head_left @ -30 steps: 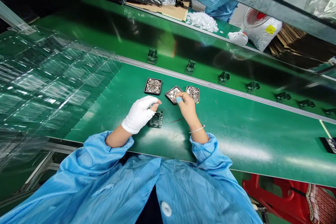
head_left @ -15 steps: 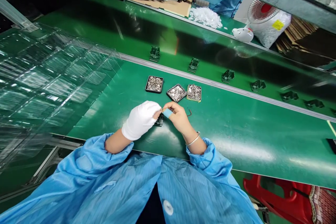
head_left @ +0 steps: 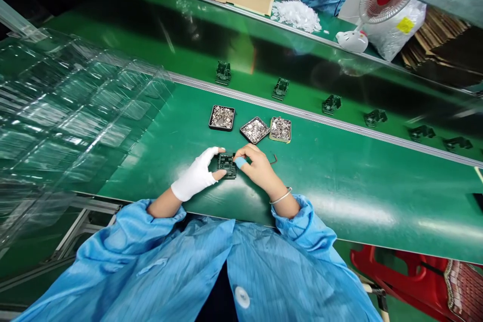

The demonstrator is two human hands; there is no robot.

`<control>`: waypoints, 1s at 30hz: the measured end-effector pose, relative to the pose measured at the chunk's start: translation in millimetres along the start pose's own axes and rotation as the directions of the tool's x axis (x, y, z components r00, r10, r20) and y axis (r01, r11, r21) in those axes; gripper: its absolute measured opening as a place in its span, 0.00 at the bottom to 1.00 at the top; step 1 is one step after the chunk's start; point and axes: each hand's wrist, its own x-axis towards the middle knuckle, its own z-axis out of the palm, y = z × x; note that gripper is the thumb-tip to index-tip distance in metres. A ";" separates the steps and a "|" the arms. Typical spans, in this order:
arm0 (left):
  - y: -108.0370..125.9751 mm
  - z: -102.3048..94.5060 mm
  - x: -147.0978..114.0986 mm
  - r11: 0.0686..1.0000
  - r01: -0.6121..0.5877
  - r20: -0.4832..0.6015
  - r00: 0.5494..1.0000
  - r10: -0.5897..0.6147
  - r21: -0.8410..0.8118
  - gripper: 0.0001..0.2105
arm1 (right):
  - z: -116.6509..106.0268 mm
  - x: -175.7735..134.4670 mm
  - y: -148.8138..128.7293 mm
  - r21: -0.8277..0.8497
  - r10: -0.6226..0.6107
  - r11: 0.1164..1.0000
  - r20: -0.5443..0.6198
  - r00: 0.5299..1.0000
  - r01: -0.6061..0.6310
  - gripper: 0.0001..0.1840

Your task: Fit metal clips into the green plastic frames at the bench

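Just in front of the blue cloth coat [head_left: 177, 266], the small, flat, green circuit board [head_left: 227, 162] is held low over the shiny green tabletop [head_left: 332, 181]; whether it lies quite flat cannot be told. It is clamped by the left hand [head_left: 196, 176], which is covered by a white cloth glove with bare fingertips: the thumb is set at the near side and a finger at the far left corner. The bare right hand [head_left: 256, 165], with a pale blue wrap on its thumb, is brought to the board's right side. Its thumb and finger look close together, but whether a tiny part is pinched there cannot be told. For this to be done well, the board should be gripped by its edges, and only a soft, straight push should be given, so that nothing is bent. The side with the little parts is turned up, and one edge is pointed at the coat. The board looks almost square, so no long axis can be picked out for sure. Farther off, a thin, dark, bent metal rod [head_left: 274, 158] is seen, then three small square trays heaped with shiny metal bits. Past the grey metal strip [head_left: 245, 99], more green boards [head_left: 281, 88] are spread in a row.
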 end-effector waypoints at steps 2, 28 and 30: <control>3.8 2.8 0.6 1.000 -0.021 -0.028 0.999 0.021 0.003 0.25 | 3.2 -0.3 0.3 -0.071 -0.010 0.997 0.033 0.999 0.012 0.06; 55.5 -30.0 21.5 0.787 -0.180 0.221 0.974 0.057 0.590 0.10 | 23.4 -4.8 -14.1 -0.420 0.030 0.907 0.156 0.987 0.038 0.11; 54.6 -28.2 24.0 0.747 -0.231 0.252 0.964 0.088 0.623 0.10 | 25.3 -5.6 -14.5 -0.435 0.022 0.899 0.163 0.986 0.052 0.11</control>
